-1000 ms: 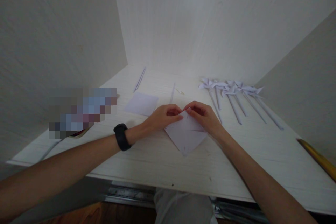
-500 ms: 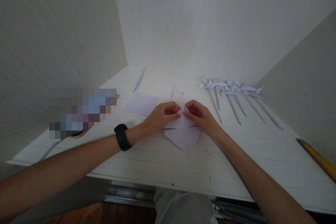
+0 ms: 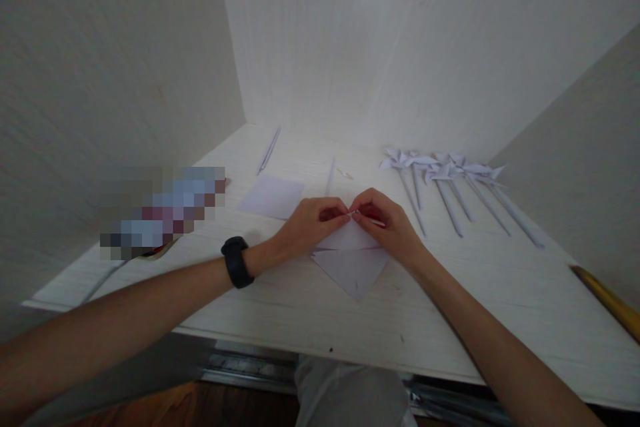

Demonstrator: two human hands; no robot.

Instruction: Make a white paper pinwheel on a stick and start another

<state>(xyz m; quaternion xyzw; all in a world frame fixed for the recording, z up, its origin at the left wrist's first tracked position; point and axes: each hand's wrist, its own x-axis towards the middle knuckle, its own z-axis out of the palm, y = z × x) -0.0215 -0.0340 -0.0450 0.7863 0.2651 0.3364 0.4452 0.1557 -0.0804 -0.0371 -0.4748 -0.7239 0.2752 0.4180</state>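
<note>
A white sheet of paper (image 3: 353,267), cut with slits running in from its sides, lies in front of me with one corner toward the table's front edge. Its far part rises into my fingers. My left hand (image 3: 325,223) pinches the raised far corner from the left, fingertips curled in. From the right, my right hand (image 3: 383,217) pinches the same corner, the two hands' fingertips meeting there. The tip of the corner is partly hidden by the fingers.
Several paper pinwheels (image 3: 443,168) on sticks lie at the back right. A square of paper (image 3: 273,196), thin paper sticks (image 3: 269,151) and a small white scrap (image 3: 345,173) lie beyond my hands. A blurred-out device (image 3: 170,210) stands left; a gold object (image 3: 607,300) sits right.
My fingertips have come closer together at the paper's far corner, and that corner has been folded down between them. The view has shifted slightly.
</note>
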